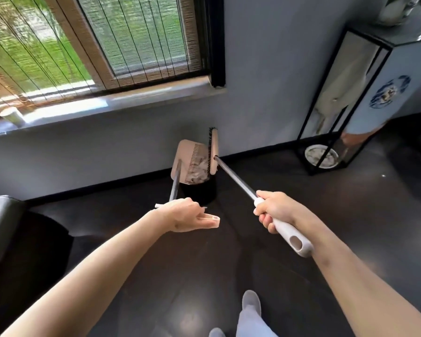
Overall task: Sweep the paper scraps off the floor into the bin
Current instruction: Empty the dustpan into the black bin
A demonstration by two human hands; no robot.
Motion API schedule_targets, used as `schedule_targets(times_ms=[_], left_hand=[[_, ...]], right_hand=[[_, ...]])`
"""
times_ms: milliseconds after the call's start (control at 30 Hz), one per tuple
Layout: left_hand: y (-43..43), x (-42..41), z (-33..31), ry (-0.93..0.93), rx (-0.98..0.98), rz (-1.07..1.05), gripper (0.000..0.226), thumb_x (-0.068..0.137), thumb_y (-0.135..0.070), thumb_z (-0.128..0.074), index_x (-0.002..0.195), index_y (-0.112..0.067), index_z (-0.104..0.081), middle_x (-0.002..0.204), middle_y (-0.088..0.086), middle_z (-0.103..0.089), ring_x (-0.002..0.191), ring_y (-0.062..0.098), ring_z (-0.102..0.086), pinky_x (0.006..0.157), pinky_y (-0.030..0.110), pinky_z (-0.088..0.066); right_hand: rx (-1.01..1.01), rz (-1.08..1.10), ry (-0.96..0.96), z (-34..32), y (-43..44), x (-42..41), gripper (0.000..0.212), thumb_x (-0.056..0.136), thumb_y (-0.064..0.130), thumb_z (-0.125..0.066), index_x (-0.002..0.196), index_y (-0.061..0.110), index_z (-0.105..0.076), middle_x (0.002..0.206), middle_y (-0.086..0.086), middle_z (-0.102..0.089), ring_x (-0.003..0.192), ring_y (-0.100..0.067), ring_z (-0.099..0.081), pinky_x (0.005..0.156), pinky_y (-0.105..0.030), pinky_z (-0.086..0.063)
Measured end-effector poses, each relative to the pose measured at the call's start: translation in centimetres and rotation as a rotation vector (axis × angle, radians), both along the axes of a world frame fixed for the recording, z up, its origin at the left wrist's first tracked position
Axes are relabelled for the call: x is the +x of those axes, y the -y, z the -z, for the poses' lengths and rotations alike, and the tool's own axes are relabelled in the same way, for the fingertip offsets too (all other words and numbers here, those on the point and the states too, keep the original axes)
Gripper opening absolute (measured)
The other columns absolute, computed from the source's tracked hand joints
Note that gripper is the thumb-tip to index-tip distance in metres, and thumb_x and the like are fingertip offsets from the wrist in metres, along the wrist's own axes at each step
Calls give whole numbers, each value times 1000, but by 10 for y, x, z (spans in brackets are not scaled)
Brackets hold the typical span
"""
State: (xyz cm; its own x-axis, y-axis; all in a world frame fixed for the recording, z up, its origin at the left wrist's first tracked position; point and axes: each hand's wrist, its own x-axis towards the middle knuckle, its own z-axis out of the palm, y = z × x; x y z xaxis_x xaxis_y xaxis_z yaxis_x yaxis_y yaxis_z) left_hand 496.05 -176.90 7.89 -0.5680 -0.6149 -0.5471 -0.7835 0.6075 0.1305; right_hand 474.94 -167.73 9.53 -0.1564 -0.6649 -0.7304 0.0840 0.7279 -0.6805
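white paper scraps (201,167) lie heaped in the dustpan (187,152), which is tipped over the black bin (201,192) by the wall. the broom (214,152) head stands against the pan, seemingly pushing them out. the left hand (182,214) is curled round the dustpan's handle, and the right hand (275,210) grips the broom's. judging by this, the sweeping is done and only the emptying is left. one pale speck (383,175) on the dark floor (301,181) near the glass cabinet (350,93) may be a stray scrap; i cannot tell. nothing blocks the bin.
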Motion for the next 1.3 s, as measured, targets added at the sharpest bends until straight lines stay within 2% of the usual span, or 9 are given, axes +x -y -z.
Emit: schedule_targets(times_ms=[33, 67, 133, 200, 300, 400, 833, 1300], left_hand=[[2, -1, 1, -7, 17, -18, 65, 83, -76, -40, 93, -17, -64, 87, -1, -64, 79, 15, -62, 47, 23, -32], [4, -1, 4, -4, 26, -20, 66, 82, -76, -41, 85, -15, -64, 81, -1, -64, 74, 15, -62, 46, 23, -32], [4, -2, 8, 54, -3, 32, 67, 81, -75, -43, 88, -13, -64, 77, 2, -66, 72, 18, -64, 46, 25, -33], [1, -3, 10, 83, -101, 95, 64, 83, -72, -44, 96, -12, -64, 77, 1, -61, 77, 21, -64, 54, 27, -37], [4, 2, 11, 58, -284, 156, 61, 85, -70, -43, 101, -15, -62, 85, 1, -63, 84, 22, -65, 61, 28, -38], [3, 9, 14, 82, -373, 228, 62, 85, -72, -41, 103, -17, -61, 92, 1, -68, 88, 23, -65, 63, 28, -37], [-14, 39, 2, 107, -537, 355, 65, 85, -75, -34, 108, -17, -55, 92, 1, -69, 92, 26, -67, 61, 28, -37], [-9, 59, 3, 113, -650, 471, 68, 85, -76, -29, 102, -16, -57, 81, -2, -69, 78, 22, -69, 56, 26, -42]], right_hand=[[0, 9, 2, 2, 1, 0, 67, 92, -6, -44, 149, 25, -30, 61, -3, -42, 32, -4, -37, 32, -15, -32], [0, 15, 6, 4, 1, 1, 66, 92, -6, -43, 150, 25, -30, 62, -3, -42, 32, -4, -37, 32, -15, -32], [-2, 21, 15, 8, -1, 3, 67, 93, -6, -43, 150, 24, -29, 63, -4, -42, 32, -4, -37, 33, -15, -32], [-5, 21, 22, 12, -5, 4, 67, 92, -6, -43, 150, 24, -29, 63, -4, -42, 33, -4, -37, 33, -16, -33], [-1, 20, 25, 16, -10, 1, 66, 92, -6, -44, 150, 24, -29, 62, -4, -43, 33, -4, -37, 33, -16, -33], [0, 21, 35, 14, -12, -1, 67, 92, -6, -44, 150, 23, -29, 62, -4, -43, 33, -4, -37, 33, -15, -33], [-41, 49, 75, 2, -31, 15, 65, 93, -6, -45, 149, 24, -32, 60, -5, -42, 33, -4, -36, 32, -16, -32], [-60, 53, 87, 17, -48, 43, 68, 93, -6, -44, 151, 24, -27, 63, -6, -44, 34, -4, -37, 34, -17, -33]])
